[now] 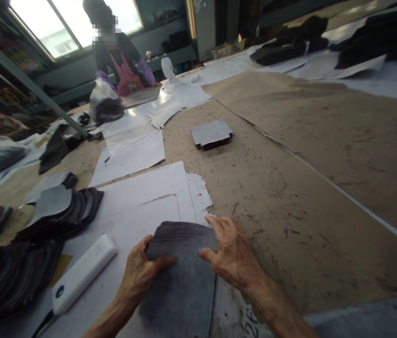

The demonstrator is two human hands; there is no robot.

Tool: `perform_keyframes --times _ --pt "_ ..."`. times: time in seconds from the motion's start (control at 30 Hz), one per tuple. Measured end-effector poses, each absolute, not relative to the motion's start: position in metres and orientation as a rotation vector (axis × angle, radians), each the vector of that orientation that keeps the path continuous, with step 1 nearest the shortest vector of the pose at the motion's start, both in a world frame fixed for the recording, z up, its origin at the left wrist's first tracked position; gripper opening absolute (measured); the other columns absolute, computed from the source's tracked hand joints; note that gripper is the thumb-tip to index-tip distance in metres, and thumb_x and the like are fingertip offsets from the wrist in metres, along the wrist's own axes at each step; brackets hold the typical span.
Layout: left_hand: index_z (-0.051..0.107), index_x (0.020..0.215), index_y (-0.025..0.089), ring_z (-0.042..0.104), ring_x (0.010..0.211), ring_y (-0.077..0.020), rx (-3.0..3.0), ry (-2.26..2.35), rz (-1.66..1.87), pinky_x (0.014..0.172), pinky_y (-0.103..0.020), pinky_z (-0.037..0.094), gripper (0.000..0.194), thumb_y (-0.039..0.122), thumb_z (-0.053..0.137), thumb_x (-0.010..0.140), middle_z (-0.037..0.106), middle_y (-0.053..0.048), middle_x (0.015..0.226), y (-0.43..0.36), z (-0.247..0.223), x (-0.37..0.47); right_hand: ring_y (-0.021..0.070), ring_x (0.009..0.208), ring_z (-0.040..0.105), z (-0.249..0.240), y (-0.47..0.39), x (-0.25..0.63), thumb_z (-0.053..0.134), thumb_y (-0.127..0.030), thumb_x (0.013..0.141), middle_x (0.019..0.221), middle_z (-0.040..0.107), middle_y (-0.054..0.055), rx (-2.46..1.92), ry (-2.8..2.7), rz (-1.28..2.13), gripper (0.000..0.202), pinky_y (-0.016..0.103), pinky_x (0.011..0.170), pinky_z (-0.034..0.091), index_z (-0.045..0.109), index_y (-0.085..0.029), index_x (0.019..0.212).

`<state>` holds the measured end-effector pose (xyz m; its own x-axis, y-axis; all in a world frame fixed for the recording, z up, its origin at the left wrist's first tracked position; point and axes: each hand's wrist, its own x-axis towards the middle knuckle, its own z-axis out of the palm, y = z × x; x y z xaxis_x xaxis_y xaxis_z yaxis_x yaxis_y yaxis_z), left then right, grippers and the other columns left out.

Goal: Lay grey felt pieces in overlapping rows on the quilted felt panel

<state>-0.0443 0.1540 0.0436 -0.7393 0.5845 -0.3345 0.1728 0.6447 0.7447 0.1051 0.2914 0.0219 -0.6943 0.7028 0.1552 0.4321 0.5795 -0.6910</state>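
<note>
A stack of dark grey cut fabric pieces (180, 277) lies on white paper (142, 206) at the table's near edge. My left hand (140, 272) grips the stack's left side, thumb on top and fingers curled under the edge. My right hand (232, 251) rests flat on the stack's right side, fingers spread over its upper corner. The top edges of the layered pieces show as thin steps between my hands.
A white handheld tool (82, 274) lies left of my hands. Fanned dark fabric pieces (61, 213) pile up at far left. A small grey stack (211, 134) sits mid-table on brown board (307, 155). A person (121, 61) in a pink apron works at the far end beside a plastic bag (105, 101).
</note>
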Motion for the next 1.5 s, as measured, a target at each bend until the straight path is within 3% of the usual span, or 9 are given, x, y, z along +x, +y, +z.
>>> perform_keyframes --times 0.27,0.4,0.5,0.77,0.87,1.0,1.23,1.37,1.5 --pt "0.061 0.083 0.014 0.061 0.065 -0.0182 0.439 1.767 1.454 0.059 -0.025 0.05 0.04 0.022 0.08 0.049 0.068 -0.001 0.072 0.165 0.063 -0.026 0.0256 0.082 0.063 0.041 0.287 0.136 0.062 -0.042 0.067 0.092 0.066 0.008 -1.145 -1.414 2.05 0.046 0.034 0.069 0.052 0.057 -0.014 0.103" --pt "0.06 0.088 0.014 0.059 0.062 -0.017 0.421 1.699 1.483 0.057 -0.025 0.05 0.041 0.017 0.078 0.051 0.067 -0.001 0.072 0.192 0.05 -0.014 0.0211 0.068 0.064 0.044 0.275 0.148 0.052 -0.023 0.076 0.076 0.068 0.006 -1.079 -1.845 1.122 0.018 0.028 0.062 0.051 0.067 -0.014 0.081" --pt "0.06 0.085 0.013 0.058 0.06 -0.0159 0.413 1.518 1.439 0.056 -0.025 0.049 0.028 0.021 0.072 0.062 0.066 -0.003 0.071 0.212 0.04 -0.007 0.0169 0.078 0.064 0.045 0.272 0.157 0.043 -0.005 0.075 0.087 0.068 0.005 -0.69 -2.007 0.393 0.032 0.024 0.073 0.048 0.067 -0.016 0.094" --pt "0.068 0.078 0.017 0.058 0.064 -0.0172 0.8 1.727 1.457 0.059 -0.026 0.047 0.014 0.024 0.066 0.066 0.064 -0.003 0.072 0.236 0.034 0.005 0.0233 0.079 0.064 0.046 0.315 0.171 0.059 -0.044 0.071 0.087 0.067 0.007 -1.457 -1.254 1.597 0.039 0.029 0.065 0.051 0.057 -0.016 0.098" --pt "0.071 0.077 0.021 0.058 0.071 -0.0174 1.283 1.941 1.494 0.065 -0.025 0.047 0.013 0.022 0.064 0.065 0.063 -0.003 0.077 0.241 0.037 0.008 0.0233 0.066 0.063 0.039 0.311 0.168 0.06 -0.037 0.067 0.073 0.066 0.006 -1.696 -1.401 1.339 0.023 0.03 0.057 0.049 0.056 -0.018 0.08" --pt "0.065 0.083 0.017 0.061 0.067 -0.0189 0.763 1.672 1.388 0.063 -0.028 0.049 0.021 0.025 0.067 0.064 0.065 -0.004 0.075 0.255 0.033 0.001 0.0197 0.072 0.063 0.029 0.295 0.167 0.049 -0.027 0.074 0.075 0.067 0.004 -1.264 -1.626 0.767 0.012 0.029 0.069 0.048 0.06 -0.02 0.073" --pt "0.065 0.082 0.015 0.06 0.063 -0.0177 0.629 1.568 1.341 0.059 -0.025 0.048 0.024 0.021 0.07 0.06 0.066 -0.003 0.072 0.262 0.032 -0.012 0.0216 0.071 0.062 0.036 0.317 0.17 0.062 -0.038 0.064 0.077 0.067 0.004 -1.417 -0.928 1.851 0.033 0.028 0.062 0.048 0.058 -0.016 0.089" --pt "0.065 0.078 0.019 0.057 0.071 -0.0149 1.126 1.769 1.416 0.064 -0.021 0.045 0.013 0.021 0.069 0.066 0.063 0.0 0.076 0.258 0.032 -0.009 0.0206 0.065 0.059 0.036 0.315 0.165 0.062 -0.033 0.06 0.068 0.065 0.001 -1.655 -1.127 1.565 0.026 0.027 0.057 0.044 0.061 -0.018 0.081" --pt "0.058 0.102 0.017 0.06 0.083 -0.0217 0.744 1.451 1.254 0.072 -0.029 0.049 0.035 0.027 0.067 0.07 0.065 -0.006 0.092 0.262 0.025 -0.013 0.0193 0.069 0.058 0.026 0.311 0.168 0.063 -0.032 0.059 0.07 0.065 0.0 -1.531 -1.15 1.368 0.022 0.025 0.064 0.045 0.062 -0.019 0.076"
